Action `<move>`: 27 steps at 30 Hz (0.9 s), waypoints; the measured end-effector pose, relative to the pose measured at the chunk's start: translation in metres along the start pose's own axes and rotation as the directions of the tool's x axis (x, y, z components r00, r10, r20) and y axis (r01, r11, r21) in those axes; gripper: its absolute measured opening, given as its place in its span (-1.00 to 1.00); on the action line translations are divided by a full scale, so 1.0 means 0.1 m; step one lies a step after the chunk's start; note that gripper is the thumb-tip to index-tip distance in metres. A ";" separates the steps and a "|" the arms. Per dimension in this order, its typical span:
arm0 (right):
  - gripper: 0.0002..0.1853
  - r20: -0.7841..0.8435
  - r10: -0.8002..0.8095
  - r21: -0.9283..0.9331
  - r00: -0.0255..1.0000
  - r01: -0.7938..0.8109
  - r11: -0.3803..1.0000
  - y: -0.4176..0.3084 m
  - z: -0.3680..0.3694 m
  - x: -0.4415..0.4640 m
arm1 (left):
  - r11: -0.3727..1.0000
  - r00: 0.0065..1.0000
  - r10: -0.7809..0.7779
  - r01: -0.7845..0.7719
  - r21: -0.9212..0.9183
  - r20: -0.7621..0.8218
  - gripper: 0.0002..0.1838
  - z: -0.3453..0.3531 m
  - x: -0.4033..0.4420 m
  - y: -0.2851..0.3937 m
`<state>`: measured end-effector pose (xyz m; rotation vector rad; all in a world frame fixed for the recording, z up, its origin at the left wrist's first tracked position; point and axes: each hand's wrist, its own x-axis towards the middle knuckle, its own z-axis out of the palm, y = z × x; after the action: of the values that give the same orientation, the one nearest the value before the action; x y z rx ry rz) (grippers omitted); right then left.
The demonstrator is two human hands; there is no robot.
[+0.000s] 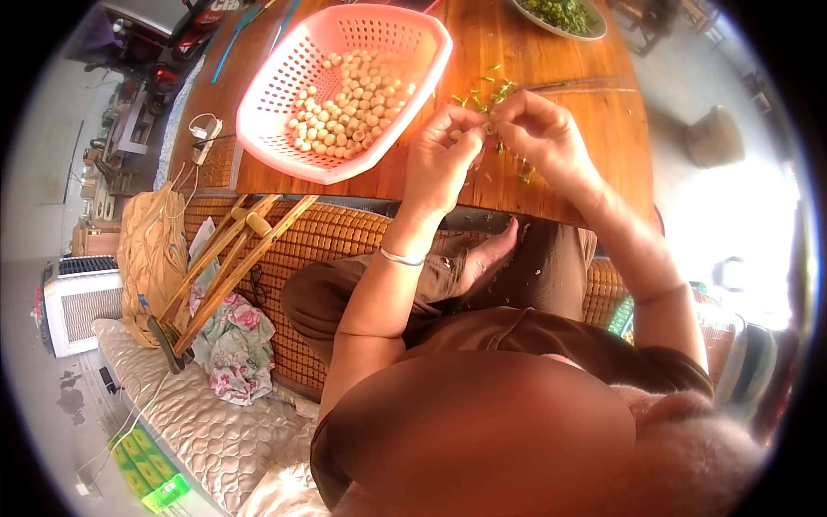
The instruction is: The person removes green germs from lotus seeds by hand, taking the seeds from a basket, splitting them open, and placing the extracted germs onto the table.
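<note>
Over the wooden table (568, 65), my left hand (441, 164) is closed, thumb against fingers, with a pale round lotus seed (455, 135) showing at its fingers. My right hand (547, 142) is pinched close beside it, fingertips nearly meeting the left ones. A tiny pale piece seems to be between them, too small to make out. Small green shoots (484, 96) and bits of peel lie scattered on the wood around both hands. To the left stands a pink perforated basket (258, 108), partly filled with pale lotus seeds (349, 108).
A plate (594, 34) heaped with green shoots sits at the far right of the table. Wooden crutches (233, 258) lean on the woven bench (345, 233) beside a floral cloth (237, 345). A power strip (205, 142) with cables is left of the basket.
</note>
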<state>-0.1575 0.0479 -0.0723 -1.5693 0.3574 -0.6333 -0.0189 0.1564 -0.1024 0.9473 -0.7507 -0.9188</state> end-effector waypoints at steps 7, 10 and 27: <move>-0.92 0.008 0.040 0.111 0.999 -0.041 0.993 0.01 -0.02 0.03 | 0.998 0.999 -0.032 0.034 -0.049 0.031 -0.86 0.02 -0.01 0.10; -0.90 -0.020 0.068 0.174 0.997 -0.064 0.983 -0.05 0.00 0.03 | 0.997 0.999 -0.034 0.036 -0.069 0.023 -0.82 0.02 0.01 0.08; -0.90 -0.110 0.093 0.141 0.990 -0.077 0.987 0.01 -0.02 0.07 | 0.997 0.999 0.022 -0.018 0.076 -0.045 -0.91 0.08 -0.01 0.08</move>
<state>-0.1532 0.0426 -0.0717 -1.3831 0.4562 -0.6703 -0.0240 0.1571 -0.0921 1.0230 -0.7588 -0.8533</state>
